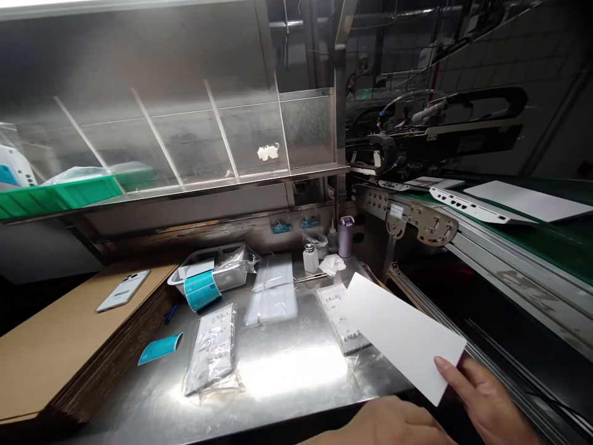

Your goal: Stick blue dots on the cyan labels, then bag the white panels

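My right hand [493,395] grips a plain white rectangular panel [405,337] by its near right corner, the thumb on top and the fingers underneath. The panel is tilted over the right side of the metal table [296,405]; whether it is a card or a thin box I cannot make out. It partly covers a white flat piece with grey markings [340,315] on the table. Low in the view, my left hand [386,423] is close to the panel's near end, back of the hand up, its fingertips out of sight. A bagged white item with slots [213,346] lies farther left.
Clear plastic bags [273,290], a white tray [236,281] with teal labels [202,289], a dispenser bottle [310,258] and a purple cup [345,237] stand behind. Cardboard with a phone [123,290] is left. A green conveyor [551,238] carrying white devices [472,204] runs right. A metal shelf overhangs.
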`<state>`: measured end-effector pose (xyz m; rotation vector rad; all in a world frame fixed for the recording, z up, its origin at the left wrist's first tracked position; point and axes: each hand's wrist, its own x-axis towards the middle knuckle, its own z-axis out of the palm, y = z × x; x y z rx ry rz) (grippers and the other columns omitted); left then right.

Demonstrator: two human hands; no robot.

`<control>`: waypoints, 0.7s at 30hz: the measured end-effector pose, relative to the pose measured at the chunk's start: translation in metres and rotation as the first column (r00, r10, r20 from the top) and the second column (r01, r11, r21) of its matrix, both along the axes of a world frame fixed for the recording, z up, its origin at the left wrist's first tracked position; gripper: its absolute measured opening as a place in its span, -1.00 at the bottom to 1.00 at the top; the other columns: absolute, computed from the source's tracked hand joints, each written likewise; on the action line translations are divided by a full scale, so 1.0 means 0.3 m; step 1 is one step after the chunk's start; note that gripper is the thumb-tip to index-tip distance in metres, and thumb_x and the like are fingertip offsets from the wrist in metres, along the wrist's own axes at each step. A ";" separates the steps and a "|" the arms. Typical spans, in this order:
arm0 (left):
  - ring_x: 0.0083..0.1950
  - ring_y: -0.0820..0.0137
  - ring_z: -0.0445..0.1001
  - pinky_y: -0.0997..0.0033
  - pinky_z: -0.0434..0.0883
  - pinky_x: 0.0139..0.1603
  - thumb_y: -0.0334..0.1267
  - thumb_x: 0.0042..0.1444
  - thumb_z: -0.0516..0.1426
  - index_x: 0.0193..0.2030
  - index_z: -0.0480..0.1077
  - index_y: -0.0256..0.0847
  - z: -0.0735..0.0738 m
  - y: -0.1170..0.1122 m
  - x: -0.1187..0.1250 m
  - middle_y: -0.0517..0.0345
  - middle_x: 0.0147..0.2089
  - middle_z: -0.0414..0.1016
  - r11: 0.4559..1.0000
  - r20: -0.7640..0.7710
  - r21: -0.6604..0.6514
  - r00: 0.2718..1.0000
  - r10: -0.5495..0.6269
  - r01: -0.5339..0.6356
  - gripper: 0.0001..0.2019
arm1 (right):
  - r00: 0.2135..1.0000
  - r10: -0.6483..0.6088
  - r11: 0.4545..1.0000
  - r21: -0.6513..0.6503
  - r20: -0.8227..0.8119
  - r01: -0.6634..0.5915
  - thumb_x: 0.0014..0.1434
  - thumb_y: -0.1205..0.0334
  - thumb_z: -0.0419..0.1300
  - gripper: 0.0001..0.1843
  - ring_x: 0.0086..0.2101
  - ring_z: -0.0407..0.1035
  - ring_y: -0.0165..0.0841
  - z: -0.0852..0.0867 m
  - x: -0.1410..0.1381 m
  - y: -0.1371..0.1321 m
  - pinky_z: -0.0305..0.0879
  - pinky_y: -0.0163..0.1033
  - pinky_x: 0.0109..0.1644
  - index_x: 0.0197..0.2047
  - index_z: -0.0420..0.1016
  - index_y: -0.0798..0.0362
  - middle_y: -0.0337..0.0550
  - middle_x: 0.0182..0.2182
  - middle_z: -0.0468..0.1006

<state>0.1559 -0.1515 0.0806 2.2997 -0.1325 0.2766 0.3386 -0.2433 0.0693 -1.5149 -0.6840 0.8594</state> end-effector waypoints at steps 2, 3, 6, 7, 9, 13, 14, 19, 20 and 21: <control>-0.09 0.36 0.53 0.51 0.41 -0.06 -0.23 0.23 0.02 0.02 0.43 -0.16 0.023 0.013 0.001 0.03 -0.10 0.55 0.988 0.110 -0.113 0.987 0.114 -0.101 -0.72 | 0.947 0.025 0.999 0.019 0.320 -0.032 0.14 -0.11 0.20 -0.52 -0.09 0.48 -0.08 -0.043 0.000 0.013 0.52 -0.16 -0.12 0.00 0.49 0.05 -0.02 -0.11 0.60; -0.14 0.36 0.53 0.49 0.41 -0.09 -0.23 0.22 0.02 -0.07 0.46 -0.20 0.034 0.018 0.001 0.02 -0.17 0.55 0.969 0.141 -0.181 0.971 0.195 -0.169 -0.74 | 0.881 0.024 0.998 0.043 0.472 -0.051 0.15 -0.09 0.19 -0.54 -0.08 0.47 -0.08 -0.062 -0.002 0.020 0.51 -0.17 -0.11 -0.01 0.51 0.05 -0.02 -0.11 0.59; -0.29 0.38 0.49 0.44 0.41 -0.23 -0.18 0.20 0.02 -0.26 0.45 -0.27 0.063 0.029 -0.006 0.05 -0.34 0.50 0.804 0.047 -0.477 0.903 0.428 -0.356 -0.76 | 0.648 -0.008 0.990 0.096 0.761 -0.101 0.21 0.03 0.15 -0.58 -0.01 0.43 -0.11 -0.089 -0.024 0.039 0.46 -0.17 -0.03 0.06 0.47 0.05 0.01 0.00 0.53; -0.35 0.40 0.46 0.44 0.40 -0.29 -0.14 0.19 0.04 -0.27 0.42 -0.27 0.071 0.034 -0.010 0.08 -0.37 0.46 0.712 -0.030 -0.584 0.887 0.461 -0.390 -0.75 | 0.585 -0.021 0.988 0.107 0.811 -0.112 0.22 0.06 0.14 -0.58 0.02 0.41 -0.12 -0.088 -0.037 0.044 0.44 -0.16 0.00 0.09 0.44 0.04 0.00 0.04 0.50; -0.45 0.46 0.42 0.48 0.36 -0.41 -0.05 0.15 0.10 -0.27 0.34 -0.26 0.082 0.043 -0.017 0.14 -0.40 0.42 0.528 -0.163 -0.748 0.883 0.441 -0.402 -0.73 | 0.498 -0.028 0.984 0.113 0.867 -0.141 0.26 0.10 0.09 -0.57 0.04 0.38 -0.15 -0.074 -0.063 0.054 0.41 -0.14 0.05 0.17 0.38 -0.01 -0.04 0.11 0.43; -0.52 0.53 0.37 0.57 0.30 -0.50 0.04 0.03 0.21 -0.31 0.25 -0.24 0.084 0.055 -0.022 0.19 -0.44 0.39 0.372 -0.233 -0.851 0.901 0.366 -0.371 -0.62 | 0.408 -0.008 0.973 0.101 0.913 -0.205 0.29 0.11 0.04 -0.53 0.01 0.41 -0.20 -0.048 -0.102 0.072 0.46 -0.25 -0.07 0.25 0.31 -0.12 -0.11 0.15 0.39; -0.53 0.53 0.37 0.57 0.29 -0.50 0.06 0.00 0.23 -0.31 0.25 -0.24 0.081 0.057 -0.022 0.20 -0.46 0.38 0.359 -0.229 -0.862 0.906 0.356 -0.359 -0.60 | 0.392 -0.006 0.969 0.102 0.920 -0.224 0.28 0.11 0.04 -0.52 0.01 0.42 -0.20 -0.046 -0.108 0.076 0.48 -0.27 -0.11 0.26 0.31 -0.13 -0.12 0.15 0.40; -0.60 0.54 0.33 0.58 0.26 -0.58 0.10 -0.03 0.24 -0.37 0.28 -0.26 0.052 0.070 -0.022 0.22 -0.56 0.36 0.302 -0.245 -0.888 0.912 0.329 -0.348 -0.57 | 0.351 0.039 0.967 0.053 0.936 -0.248 0.27 0.07 0.01 -0.49 -0.01 0.45 -0.20 -0.052 -0.136 0.094 0.50 -0.28 -0.17 0.29 0.28 -0.18 -0.21 0.19 0.36; -0.62 0.54 0.32 0.57 0.24 -0.60 0.08 -0.05 0.24 -0.39 0.29 -0.26 0.048 0.079 -0.024 0.22 -0.57 0.35 0.281 -0.271 -0.887 0.906 0.325 -0.366 -0.58 | 0.338 0.037 0.966 0.054 0.941 -0.254 0.27 0.07 0.01 -0.50 -0.03 0.46 -0.22 -0.057 -0.143 0.094 0.51 -0.31 -0.21 0.27 0.29 -0.21 -0.24 0.18 0.38; -0.64 0.53 0.31 0.57 0.23 -0.63 0.06 -0.08 0.26 -0.42 0.28 -0.25 0.045 0.095 -0.027 0.24 -0.59 0.33 0.252 -0.298 -0.887 0.896 0.329 -0.388 -0.59 | 0.328 0.027 0.963 0.063 0.944 -0.261 0.26 0.08 0.02 -0.51 -0.06 0.48 -0.24 -0.062 -0.150 0.092 0.51 -0.34 -0.26 0.25 0.32 -0.23 -0.27 0.16 0.40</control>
